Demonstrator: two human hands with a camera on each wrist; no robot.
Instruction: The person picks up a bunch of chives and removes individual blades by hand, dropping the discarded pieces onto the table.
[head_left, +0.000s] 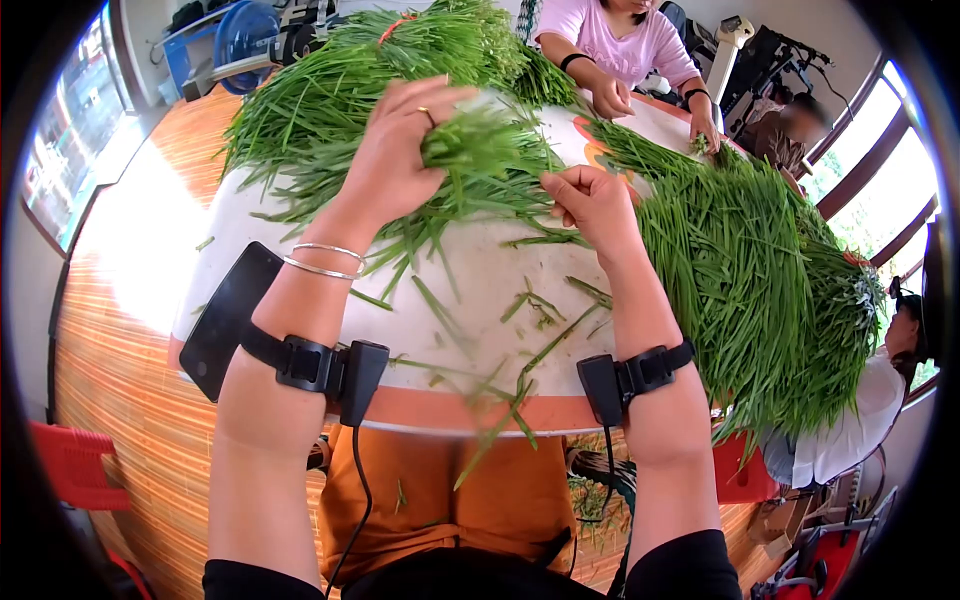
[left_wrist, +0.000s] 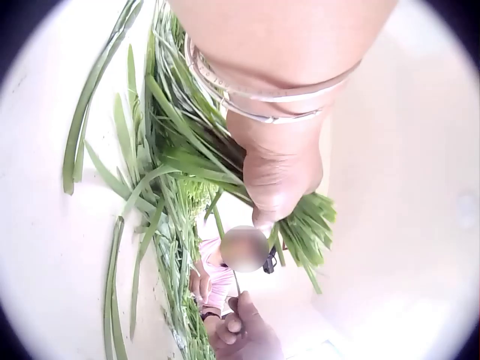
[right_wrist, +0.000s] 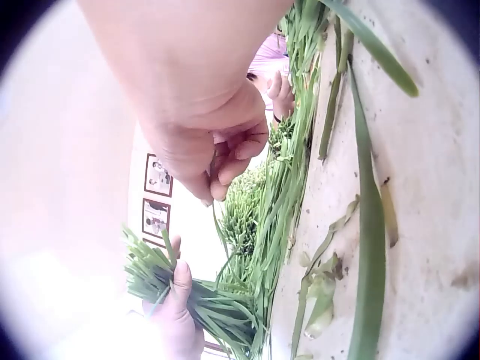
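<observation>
Left hand (head_left: pixel 395 160) grips chive bunch (head_left: pixel 480 150) — right hand (head_left: pixel 590 205) pinches stalk (right_wrist: pixel 219 229), fingers curled.

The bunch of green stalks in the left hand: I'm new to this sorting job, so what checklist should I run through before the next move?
1. Left hand grips the bunch securely: ok, fingers curled round it.
2. Right hand has a thin stalk pinched: ok.
3. Bunch ends level: ok, roughly even in the left wrist view.
4. Bare table beneath the hands: ok, only loose scraps.
5. Phone safely on the table: not ok, it seems to overhang the edge.
6. Stalk free of damage: cannot tell.
</observation>
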